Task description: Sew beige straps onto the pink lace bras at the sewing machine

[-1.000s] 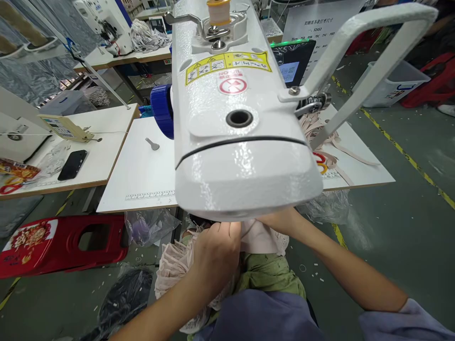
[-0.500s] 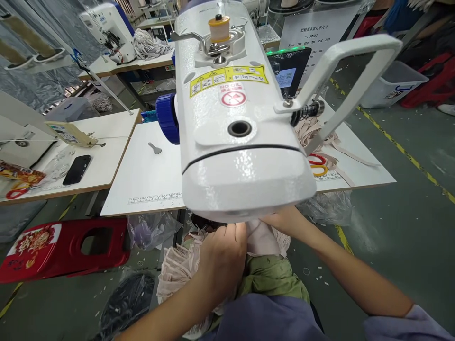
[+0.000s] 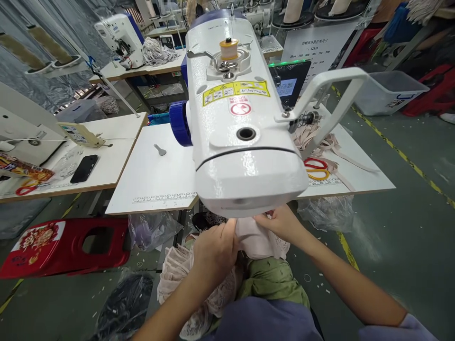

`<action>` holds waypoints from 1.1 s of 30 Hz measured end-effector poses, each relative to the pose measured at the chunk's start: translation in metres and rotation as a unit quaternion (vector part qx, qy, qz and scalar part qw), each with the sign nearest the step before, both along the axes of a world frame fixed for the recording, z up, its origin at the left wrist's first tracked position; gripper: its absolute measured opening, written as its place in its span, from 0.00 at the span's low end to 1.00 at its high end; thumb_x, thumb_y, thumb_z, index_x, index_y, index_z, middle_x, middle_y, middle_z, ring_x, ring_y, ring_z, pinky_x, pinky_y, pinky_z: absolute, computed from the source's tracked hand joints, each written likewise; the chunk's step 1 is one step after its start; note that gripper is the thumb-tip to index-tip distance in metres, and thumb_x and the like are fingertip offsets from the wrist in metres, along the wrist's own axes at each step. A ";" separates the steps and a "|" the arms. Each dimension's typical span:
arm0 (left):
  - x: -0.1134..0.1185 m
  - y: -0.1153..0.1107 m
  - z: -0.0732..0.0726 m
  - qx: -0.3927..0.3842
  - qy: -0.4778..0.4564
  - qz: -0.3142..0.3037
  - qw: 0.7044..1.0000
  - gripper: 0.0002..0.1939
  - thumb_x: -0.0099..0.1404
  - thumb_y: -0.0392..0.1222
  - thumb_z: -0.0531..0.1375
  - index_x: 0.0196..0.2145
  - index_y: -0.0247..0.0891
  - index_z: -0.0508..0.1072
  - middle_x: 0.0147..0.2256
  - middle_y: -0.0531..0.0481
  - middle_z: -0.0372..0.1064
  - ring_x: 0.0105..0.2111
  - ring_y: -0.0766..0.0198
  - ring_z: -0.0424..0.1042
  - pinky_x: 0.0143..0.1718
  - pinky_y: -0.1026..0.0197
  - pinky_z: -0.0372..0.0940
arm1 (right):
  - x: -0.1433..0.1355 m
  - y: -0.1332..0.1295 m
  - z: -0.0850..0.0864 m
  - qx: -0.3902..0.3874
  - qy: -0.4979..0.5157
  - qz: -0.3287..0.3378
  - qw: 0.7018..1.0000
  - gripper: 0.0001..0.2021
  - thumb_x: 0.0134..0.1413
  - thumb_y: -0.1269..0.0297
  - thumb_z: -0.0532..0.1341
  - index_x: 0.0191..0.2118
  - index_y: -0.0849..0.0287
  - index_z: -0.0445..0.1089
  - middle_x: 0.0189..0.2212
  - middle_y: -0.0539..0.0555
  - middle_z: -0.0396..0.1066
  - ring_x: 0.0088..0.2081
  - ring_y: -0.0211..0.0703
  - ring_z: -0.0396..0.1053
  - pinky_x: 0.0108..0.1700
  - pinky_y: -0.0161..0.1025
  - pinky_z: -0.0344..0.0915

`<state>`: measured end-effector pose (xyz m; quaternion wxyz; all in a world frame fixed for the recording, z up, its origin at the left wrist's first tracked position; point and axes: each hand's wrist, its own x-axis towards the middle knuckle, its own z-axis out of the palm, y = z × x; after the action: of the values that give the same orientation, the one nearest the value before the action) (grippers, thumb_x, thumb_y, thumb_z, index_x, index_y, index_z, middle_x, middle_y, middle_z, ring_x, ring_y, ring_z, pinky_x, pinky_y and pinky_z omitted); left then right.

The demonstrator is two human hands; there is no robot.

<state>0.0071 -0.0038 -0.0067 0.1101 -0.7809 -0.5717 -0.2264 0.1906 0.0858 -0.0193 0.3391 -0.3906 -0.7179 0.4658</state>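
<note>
Pale cloth hangs between two bare hands beneath a sewing machine head, the fingers of the left hand pinched together on its near-left edge and those of the right hand clamped on its upper right, their tips partly hidden. Half a second earlier the machine masked more of the right fingers; now thumb and knuckles show below it, though the camera's view has shifted too. The grip holds on both sides, suggesting the piece is being positioned rather than let go. Smooth and matte, the cloth falls in soft folds to an openwork lace border under the right fingers. Below the left fingers spills a lace bundle, ruffled and tightly gathered; between and below the hands lies crumpled green cloth. Directly above the fingers looms the machine head, rounded, glossy and faintly pebbled, with a ridged blue handwheel. Beyond the fingers stretches a flat white tabletop; up and to their right sit ring-handled scissors and limp, tangled pale strips.
</note>
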 end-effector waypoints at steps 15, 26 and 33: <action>-0.023 -0.009 0.012 -0.486 -0.445 -0.095 0.746 0.22 0.64 0.59 0.57 0.41 0.38 0.75 0.42 0.44 0.75 0.43 0.53 0.72 0.43 0.57 0.66 | 0.017 -0.071 0.007 -0.074 -0.035 0.099 0.992 0.22 0.63 0.48 0.54 0.24 0.58 0.63 0.20 0.46 0.58 0.23 0.35 0.57 0.26 0.34 0.52; -0.072 -0.036 0.035 -0.443 -0.392 0.006 0.806 0.18 0.68 0.52 0.53 0.31 0.38 0.75 0.27 0.50 0.71 0.28 0.62 0.68 0.29 0.63 0.62 | -0.081 -0.086 -0.028 -0.456 0.292 0.056 0.839 0.28 0.39 0.40 0.70 0.41 0.55 0.70 0.29 0.50 0.69 0.31 0.41 0.68 0.36 0.38 0.68; -0.032 -0.039 -0.037 -0.273 -0.437 0.178 0.838 0.13 0.63 0.50 0.58 0.29 0.37 0.72 0.30 0.48 0.70 0.33 0.59 0.69 0.36 0.58 0.66 | -0.066 -0.088 -0.075 -0.179 0.161 -0.110 0.964 0.12 0.52 0.52 0.64 0.34 0.56 0.71 0.32 0.54 0.73 0.36 0.46 0.71 0.42 0.45 0.70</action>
<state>-0.0248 -0.0430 -0.0432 -0.3303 -0.4840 -0.7285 -0.3549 0.1244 -0.0018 -0.0946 0.4241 -0.4410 -0.5115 0.6033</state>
